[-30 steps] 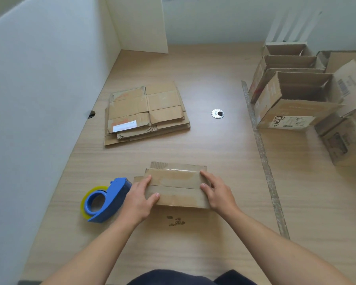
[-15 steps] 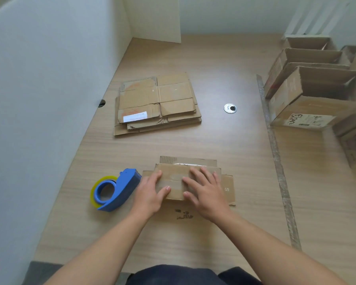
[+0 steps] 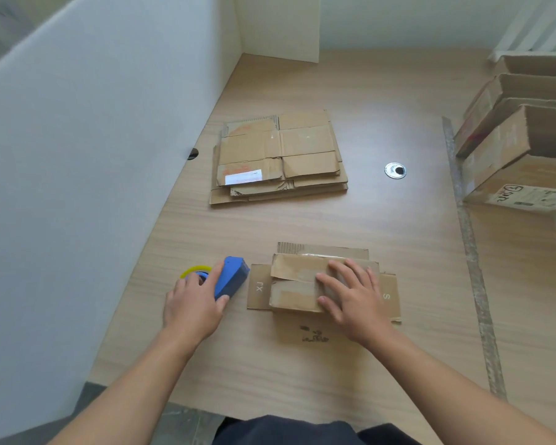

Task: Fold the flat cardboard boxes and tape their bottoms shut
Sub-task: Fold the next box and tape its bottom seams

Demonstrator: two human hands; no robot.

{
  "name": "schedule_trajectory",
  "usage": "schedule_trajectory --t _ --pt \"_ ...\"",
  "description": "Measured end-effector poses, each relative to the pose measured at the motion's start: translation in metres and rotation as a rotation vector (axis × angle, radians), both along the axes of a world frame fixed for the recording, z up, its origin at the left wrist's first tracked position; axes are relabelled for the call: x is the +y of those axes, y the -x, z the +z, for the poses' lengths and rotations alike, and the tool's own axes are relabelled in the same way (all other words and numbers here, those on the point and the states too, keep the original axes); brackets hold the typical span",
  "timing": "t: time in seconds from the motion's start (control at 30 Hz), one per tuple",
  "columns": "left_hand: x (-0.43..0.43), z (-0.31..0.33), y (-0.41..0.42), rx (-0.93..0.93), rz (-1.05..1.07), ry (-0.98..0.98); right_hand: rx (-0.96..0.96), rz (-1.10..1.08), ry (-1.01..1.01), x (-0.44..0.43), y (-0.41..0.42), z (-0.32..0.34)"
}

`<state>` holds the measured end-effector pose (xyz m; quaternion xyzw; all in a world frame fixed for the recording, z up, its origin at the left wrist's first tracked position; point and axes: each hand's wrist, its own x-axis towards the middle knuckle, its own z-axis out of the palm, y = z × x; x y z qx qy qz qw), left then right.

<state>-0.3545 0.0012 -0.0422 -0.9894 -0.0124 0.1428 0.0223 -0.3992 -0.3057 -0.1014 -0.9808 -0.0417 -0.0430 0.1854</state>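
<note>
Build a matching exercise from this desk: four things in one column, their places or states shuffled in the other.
1. tape dispenser
2. folded box
3. stack of flat boxes
4. open boxes

A. far middle of the desk, untouched
B. pressed down by the right hand
C. right edge of the desk
D. gripped by the left hand

Pairs: 1-D, 2-B, 3-A, 4-C

the wooden table bears a stack of flat boxes, a folded box, a blue tape dispenser and open boxes.
</note>
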Motion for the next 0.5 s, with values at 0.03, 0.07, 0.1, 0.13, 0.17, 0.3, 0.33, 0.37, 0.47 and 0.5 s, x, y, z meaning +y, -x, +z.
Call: schedule_trajectory --t 0.03,0.07,0.1,0.13,0.17,0.3,0.33,0.37,0.47,0.5 --pt "0.002 -0.004 0.001 0.04 0.002 0.011 -0.005 -0.005 -0.003 0.001 0.0 0.0" --pt "0.003 -0.009 0.002 0.065 0.002 0.046 0.001 -0.009 -0.01 0.002 0.0 0.001" --pt "0.003 -0.012 0.004 0.078 0.005 0.089 0.014 -0.011 -0.02 0.003 0.0 0.001" --pt "0.002 -0.015 0.006 0.077 0.01 0.123 0.031 -0.013 -0.033 0.003 0.0 0.0" --pt "0.002 -0.017 0.007 0.062 0.012 0.136 0.044 -0.014 -0.047 0.003 0.001 0.0" --pt "0.001 -0.023 0.007 -0.007 0.032 0.153 0.067 -0.008 -0.085 0.0 0.001 0.0" --pt "-0.001 -0.023 0.005 -0.014 0.037 0.169 0.087 -0.006 -0.096 0.0 0.001 0.002" --pt "-0.001 -0.023 0.002 -0.008 0.041 0.184 0.111 -0.003 -0.108 0.0 0.001 0.004" --pt "-0.002 -0.014 -0.011 0.005 0.032 0.228 0.165 -0.017 -0.196 -0.001 0.0 0.01" --pt "-0.002 -0.008 -0.014 -0.001 0.013 0.255 0.173 -0.028 -0.257 -0.002 -0.001 0.013"
